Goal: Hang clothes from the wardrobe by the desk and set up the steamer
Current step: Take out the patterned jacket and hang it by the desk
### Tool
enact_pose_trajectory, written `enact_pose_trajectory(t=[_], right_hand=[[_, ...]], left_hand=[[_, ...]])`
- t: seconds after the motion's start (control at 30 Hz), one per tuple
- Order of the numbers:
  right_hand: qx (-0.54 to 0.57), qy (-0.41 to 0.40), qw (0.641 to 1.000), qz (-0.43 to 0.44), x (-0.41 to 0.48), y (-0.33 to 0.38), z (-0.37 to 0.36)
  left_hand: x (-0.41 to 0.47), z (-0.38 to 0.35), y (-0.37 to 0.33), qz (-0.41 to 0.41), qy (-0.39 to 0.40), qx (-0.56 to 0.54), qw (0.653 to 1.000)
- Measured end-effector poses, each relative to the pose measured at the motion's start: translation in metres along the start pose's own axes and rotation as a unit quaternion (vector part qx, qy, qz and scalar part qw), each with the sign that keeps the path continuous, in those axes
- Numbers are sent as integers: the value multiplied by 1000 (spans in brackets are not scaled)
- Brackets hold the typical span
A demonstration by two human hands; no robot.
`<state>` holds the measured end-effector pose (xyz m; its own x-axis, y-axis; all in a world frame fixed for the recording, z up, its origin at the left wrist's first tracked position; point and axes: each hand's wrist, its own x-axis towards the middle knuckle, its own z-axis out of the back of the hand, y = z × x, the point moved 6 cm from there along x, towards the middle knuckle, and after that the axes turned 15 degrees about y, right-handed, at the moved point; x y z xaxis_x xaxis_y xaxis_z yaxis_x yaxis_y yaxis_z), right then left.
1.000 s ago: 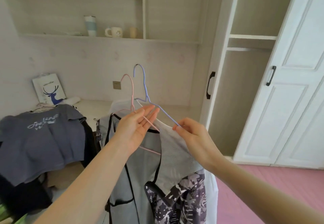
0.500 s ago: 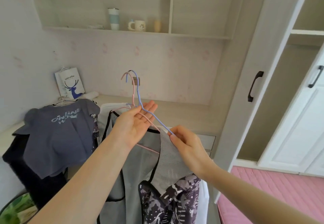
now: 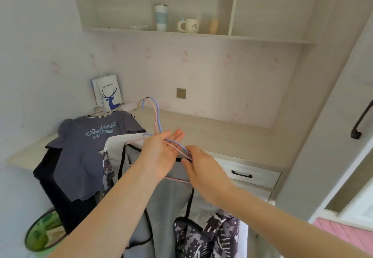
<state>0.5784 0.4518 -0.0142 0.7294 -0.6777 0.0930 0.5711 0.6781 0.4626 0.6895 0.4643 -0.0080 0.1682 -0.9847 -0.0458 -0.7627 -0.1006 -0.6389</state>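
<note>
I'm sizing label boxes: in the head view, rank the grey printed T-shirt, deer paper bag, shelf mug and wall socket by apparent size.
Largest to smallest:
1. grey printed T-shirt
2. deer paper bag
3. shelf mug
4. wall socket
The shirt is nearer the camera, which enlarges it.

One wide-angle camera, worn on the person's head, looked forward and down from above desk height. It faced the far corner, where the desk (image 3: 232,136) ran along the wall under the shelf (image 3: 201,35), and the wardrobe (image 3: 327,106) closed off the right edge. Both forearms filled the near bottom of the frame. The left hand (image 3: 161,152) and right hand (image 3: 203,169) met on the hangers (image 3: 158,119) close before the lens, mid-frame. A green bin (image 3: 43,233) sat at the near left.
</note>
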Motion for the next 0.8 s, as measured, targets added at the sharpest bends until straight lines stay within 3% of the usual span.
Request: enact_pose_trajectory(t=[0.13, 0.33, 0.6, 0.73, 0.8], right_hand=[[-101, 17, 995, -17, 48, -12, -4], [-114, 16, 993, 27, 103, -25, 11], [-80, -19, 994, 67, 169, -36, 36], [-73, -33, 994, 78, 198, -43, 39], [-71, -39, 993, 87, 213, -44, 40]], left_hand=[[28, 9, -13, -23, -19, -1, 1000], [60, 13, -40, -44, -9, 30, 999], [83, 45, -86, -71, -37, 266, 961], [81, 71, -123, -151, -136, 385, 900], [79, 88, -145, -207, -195, 505, 815]])
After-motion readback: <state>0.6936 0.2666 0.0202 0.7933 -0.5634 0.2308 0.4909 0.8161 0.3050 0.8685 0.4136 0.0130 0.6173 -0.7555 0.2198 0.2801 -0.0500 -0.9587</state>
